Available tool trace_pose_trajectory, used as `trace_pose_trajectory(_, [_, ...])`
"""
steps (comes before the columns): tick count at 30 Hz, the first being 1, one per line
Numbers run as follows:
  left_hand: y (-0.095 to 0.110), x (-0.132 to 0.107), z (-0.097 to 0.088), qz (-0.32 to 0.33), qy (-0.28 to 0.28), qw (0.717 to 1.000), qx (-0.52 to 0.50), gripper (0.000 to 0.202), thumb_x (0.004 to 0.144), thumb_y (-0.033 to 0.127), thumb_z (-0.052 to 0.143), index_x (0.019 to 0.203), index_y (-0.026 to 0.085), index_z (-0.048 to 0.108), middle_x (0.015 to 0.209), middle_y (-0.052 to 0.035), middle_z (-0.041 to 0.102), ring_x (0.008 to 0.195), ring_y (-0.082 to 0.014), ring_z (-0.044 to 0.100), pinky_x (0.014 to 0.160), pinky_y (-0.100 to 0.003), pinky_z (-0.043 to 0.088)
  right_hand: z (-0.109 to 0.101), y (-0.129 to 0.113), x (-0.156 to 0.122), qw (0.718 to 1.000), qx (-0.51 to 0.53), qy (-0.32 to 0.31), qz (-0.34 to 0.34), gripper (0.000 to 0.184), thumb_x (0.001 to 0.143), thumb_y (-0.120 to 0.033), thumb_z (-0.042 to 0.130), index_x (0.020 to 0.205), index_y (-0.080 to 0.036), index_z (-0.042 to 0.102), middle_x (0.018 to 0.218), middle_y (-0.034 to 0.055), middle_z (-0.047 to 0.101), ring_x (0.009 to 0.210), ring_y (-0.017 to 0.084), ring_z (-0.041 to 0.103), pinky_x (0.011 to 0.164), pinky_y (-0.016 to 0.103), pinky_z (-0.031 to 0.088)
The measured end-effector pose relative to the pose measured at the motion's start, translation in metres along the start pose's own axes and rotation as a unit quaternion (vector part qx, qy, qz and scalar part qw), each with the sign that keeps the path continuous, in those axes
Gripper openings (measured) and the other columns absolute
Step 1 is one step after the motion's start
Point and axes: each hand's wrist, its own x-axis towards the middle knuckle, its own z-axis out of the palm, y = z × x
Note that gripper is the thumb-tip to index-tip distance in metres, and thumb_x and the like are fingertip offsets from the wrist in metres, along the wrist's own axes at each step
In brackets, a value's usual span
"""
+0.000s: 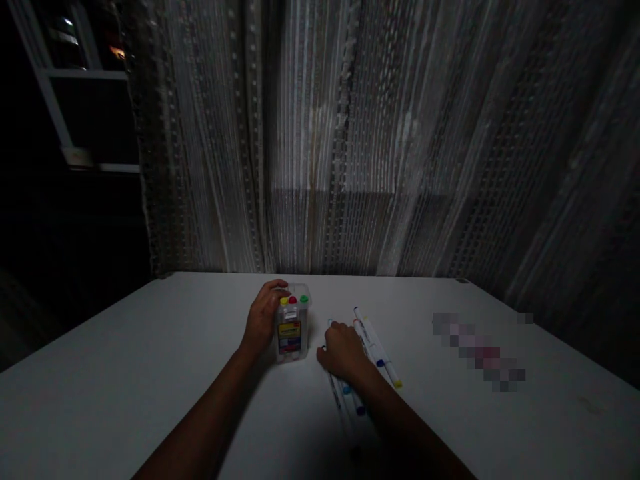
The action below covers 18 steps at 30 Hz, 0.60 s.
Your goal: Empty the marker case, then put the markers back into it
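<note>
My left hand (263, 319) is wrapped round the side of a clear plastic marker box (293, 330) that stands upright on the white table (125, 360). Markers with yellow, red and green caps stick up inside it. My right hand (341, 349) rests knuckles up on a row of loose white markers (376, 347) lying to the right of the box, its fingers curled down onto them. Whether it grips one is hidden under the hand. More markers (350, 399) with blue ends show beneath my right wrist.
The room is dim. A pale patterned curtain (350, 133) hangs right behind the table's far edge. A dark window with a white frame (65, 113) is at the upper left. A blurred-out patch (480, 350) lies on the table to the right.
</note>
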Motion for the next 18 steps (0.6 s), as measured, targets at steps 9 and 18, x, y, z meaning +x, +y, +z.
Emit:
trace_pose_trajectory(9, [0.001, 0.001, 0.002, -0.003, -0.001, 1.0, -0.015, 0.046, 0.088, 0.047, 0.027, 0.079, 0.017, 0.062, 0.105, -0.0071, 0.052, 0.103, -0.0203, 0.05, 0.085, -0.031, 0.042, -0.019, 0.003, 0.014, 1.0, -0.011, 0.004, -0.011, 0.029, 0.076, -0.034, 0.054, 0.09, -0.012, 0.065, 0.095, 0.0154, 0.065, 0.093, 0.026, 0.059, 0.078, 0.034, 0.042])
trace_pose_trajectory(18, [-0.001, 0.0, 0.0, 0.014, -0.004, 1.0, -0.016, 0.047, 0.089, 0.046, 0.027, 0.08, 0.017, 0.062, 0.105, -0.0075, 0.052, 0.103, -0.0205, 0.049, 0.088, -0.033, 0.04, -0.122, 0.042, 0.09, 0.992, -0.11, 0.042, -0.036, 0.023, 0.077, -0.021, 0.052, 0.094, -0.011, 0.065, 0.103, 0.0163, 0.064, 0.1, 0.026, 0.057, 0.082, 0.032, 0.04])
